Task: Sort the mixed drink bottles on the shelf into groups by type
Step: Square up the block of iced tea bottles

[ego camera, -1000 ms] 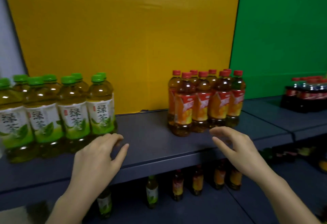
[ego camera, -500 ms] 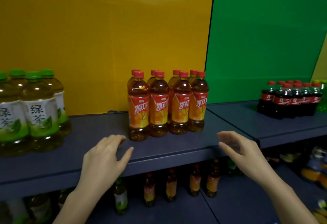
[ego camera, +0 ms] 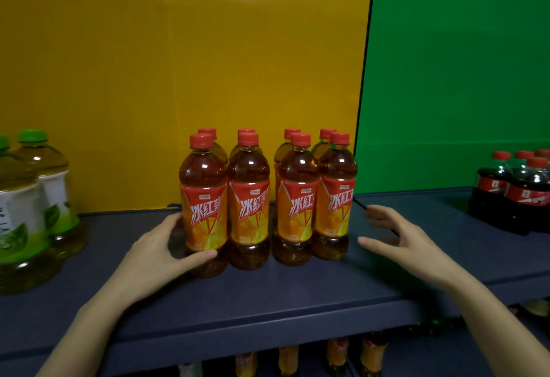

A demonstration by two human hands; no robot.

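Several red-capped iced tea bottles (ego camera: 249, 213) with orange labels stand in two rows at the middle of the dark shelf (ego camera: 268, 296). My left hand (ego camera: 157, 254) cups the front-left iced tea bottle (ego camera: 203, 213): its thumb lies across the bottle's lower front and its fingers reach round the left side. My right hand (ego camera: 404, 245) hovers spread just right of the group, a small gap away, touching nothing. Green-capped green tea bottles (ego camera: 44, 198) stand at the far left. Dark cola bottles (ego camera: 518, 192) stand at the far right.
Behind the shelf is a yellow backboard (ego camera: 178, 64), then a green backboard (ego camera: 461, 64) to the right. Bare shelf surface lies between the three groups. More bottles (ego camera: 287, 360) stand on a lower shelf under the front edge.
The view has swung right and closer to the iced tea group. Both hands moved forward from the shelf's front edge; my left hand now touches the front-left bottle, my right hand has come near the group.
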